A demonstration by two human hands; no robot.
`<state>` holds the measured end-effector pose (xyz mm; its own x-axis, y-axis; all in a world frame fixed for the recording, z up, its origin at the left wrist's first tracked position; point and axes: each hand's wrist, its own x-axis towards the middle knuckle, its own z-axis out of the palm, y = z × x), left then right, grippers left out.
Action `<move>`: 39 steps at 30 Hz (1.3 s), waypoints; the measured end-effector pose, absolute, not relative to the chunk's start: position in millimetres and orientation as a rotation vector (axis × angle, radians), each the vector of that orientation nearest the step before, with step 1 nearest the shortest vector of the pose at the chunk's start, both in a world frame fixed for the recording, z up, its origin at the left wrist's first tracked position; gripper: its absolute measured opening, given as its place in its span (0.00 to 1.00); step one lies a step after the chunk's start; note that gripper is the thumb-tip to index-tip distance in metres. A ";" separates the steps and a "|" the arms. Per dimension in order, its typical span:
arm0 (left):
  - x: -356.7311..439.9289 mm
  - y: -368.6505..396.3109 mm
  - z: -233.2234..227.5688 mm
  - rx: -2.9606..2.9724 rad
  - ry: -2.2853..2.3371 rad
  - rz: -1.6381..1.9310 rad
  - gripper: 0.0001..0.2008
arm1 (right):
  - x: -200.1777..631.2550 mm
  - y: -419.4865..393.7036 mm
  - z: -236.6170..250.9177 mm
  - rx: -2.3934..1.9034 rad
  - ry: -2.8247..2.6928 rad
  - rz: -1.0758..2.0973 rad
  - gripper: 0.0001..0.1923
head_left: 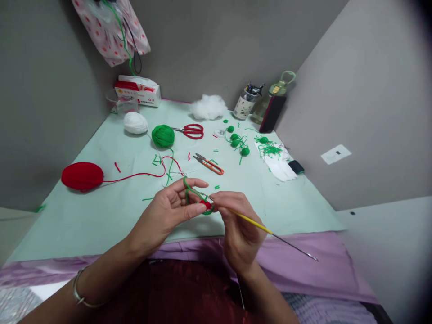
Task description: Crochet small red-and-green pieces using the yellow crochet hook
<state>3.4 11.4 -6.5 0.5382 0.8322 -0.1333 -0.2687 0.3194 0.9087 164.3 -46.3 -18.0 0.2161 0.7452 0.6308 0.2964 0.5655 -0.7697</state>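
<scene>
Held items: one small red-and-green crochet piece (206,206), pinched in the grip of our left hand (172,208), thumb and fingers closed on it above the near edge of the worktop (101,216). A green strand loops over that hand's forefinger. One crochet hook (259,225), yellow grip section and metal shaft, clamped in our right hand (236,225); its long axis runs from the piece down and to the right, the bare end pointing toward our right side. The hook tip is hidden in the stitches.

On the worktop we count:
- yarn balls, three: one red (82,176), one green (163,136), one white (135,123)
- scissors, two: red-handled (191,131), orange snips (209,164)
- small green balls (238,141), about five, partly tangled
- stuffing tuft (208,107), one
- tissue box (137,91), one
- cup of tools (245,104), contents hard to make out

Loose green snippets are too small to count.
</scene>
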 end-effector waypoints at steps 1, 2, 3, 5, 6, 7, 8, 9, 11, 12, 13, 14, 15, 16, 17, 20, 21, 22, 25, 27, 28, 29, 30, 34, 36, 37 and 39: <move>3.4 11.4 -6.7 0.982 0.682 0.799 0.17 | 163.9 -46.0 -18.8 -0.988 -1.360 0.382 0.17; 3.4 11.3 -6.8 0.970 0.684 0.800 0.17 | 163.4 -45.7 -19.6 -0.993 -1.352 0.371 0.17; 3.4 11.0 -6.8 0.960 0.686 0.801 0.17 | 163.0 -45.3 -20.1 -0.996 -1.345 0.362 0.17; 3.5 10.1 -6.5 0.946 0.685 0.806 0.17 | 162.7 -44.5 -20.1 -0.991 -1.335 0.365 0.17; 3.6 9.6 -6.1 0.942 0.684 0.812 0.18 | 162.9 -44.0 -19.6 -0.987 -1.334 0.383 0.16; 3.7 9.2 -5.5 0.938 0.683 0.819 0.19 | 163.2 -43.5 -19.1 -0.980 -1.337 0.407 0.16; 3.8 9.0 -4.7 0.932 0.683 0.825 0.23 | 163.8 -42.9 -18.5 -0.974 -1.343 0.436 0.15; 3.9 9.0 -3.6 0.927 0.686 0.828 0.27 | 164.4 -42.3 -18.1 -0.967 -1.350 0.465 0.14; 4.1 9.9 -1.2 0.924 0.692 0.815 0.38 | 165.7 -41.4 -18.2 -0.955 -1.362 0.516 0.13; 4.1 10.7 0.1 0.929 0.692 0.802 0.42 | 166.1 -41.0 -18.5 -0.950 -1.364 0.537 0.12; 4.0 11.8 1.4 0.935 0.690 0.789 0.45 | 166.3 -40.8 -18.9 -0.945 -1.362 0.556 0.12; 3.9 12.9 2.7 0.938 0.686 0.776 0.48 | 166.4 -40.7 -19.3 -0.939 -1.356 0.576 0.11; 3.7 13.9 4.0 0.936 0.679 0.764 0.49 | 166.3 -40.8 -19.6 -0.929 -1.347 0.595 0.11; 3.4 14.8 5.2 0.932 0.675 0.753 0.51 | 166.0 -40.9 -19.7 -0.918 -1.334 0.618 0.10; 3.1 15.4 6.4 0.926 0.677 0.743 0.52 | 165.6 -41.0 -19.6 -0.909 -1.320 0.641 0.10; 2.0 15.6 9.4 0.921 0.708 0.728 0.57 | 164.3 -41.7 -19.3 -0.899 -1.279 0.682 0.09; 1.7 15.5 10.3 0.924 0.724 0.730 0.58 | 164.0 -41.9 -19.5 -0.901 -1.273 0.679 0.10; 1.4 15.4 11.0 0.928 0.738 0.732 0.60 | 163.8 -41.9 -20.0 -0.904 -1.268 0.672 0.10; 0.3 16.3 11.8 0.947 0.768 0.739 0.62 | 164.0 -40.7 -22.8 -0.876 -1.218 0.694 0.10; -0.7 18.1 11.3 0.961 0.780 0.733 0.62 | 164.5 -38.7 -24.6 -0.826 -1.141 0.786 0.08; -1.2 19.2 10.7 0.968 0.781 0.727 0.61 | 164.8 -37.5 -25.1 -0.792 -1.099 0.848 0.07; -1.8 20.2 10.0 0.972 0.776 0.719 0.60 | 165.0 -36.1 -25.3 -0.758 -1.060 0.911 0.06; -2.4 21.2 9.2 0.974 0.765 0.710 0.59 | 165.0 -34.7 -25.1 -0.725 -1.026 0.971 0.05; -2.7 21.7 5.9 0.970 0.733 0.729 0.55 | 163.7 -30.1 -22.9 -0.639 -0.913 1.121 0.04; -1.5 19.9 5.1 0.982 0.761 0.815 0.52 | 162.7 -29.5 -22.8 -0.640 -0.888 1.123 0.03; -0.6 18.6 4.9 0.992 0.779 0.857 0.51 | 162.4 -29.7 -23.1 -0.652 -0.890 1.103 0.03; 1.2 16.1 5.1 1.007 0.798 0.899 0.50 | 161.9 -30.7 -24.5 -0.701 -0.920 1.035 0.03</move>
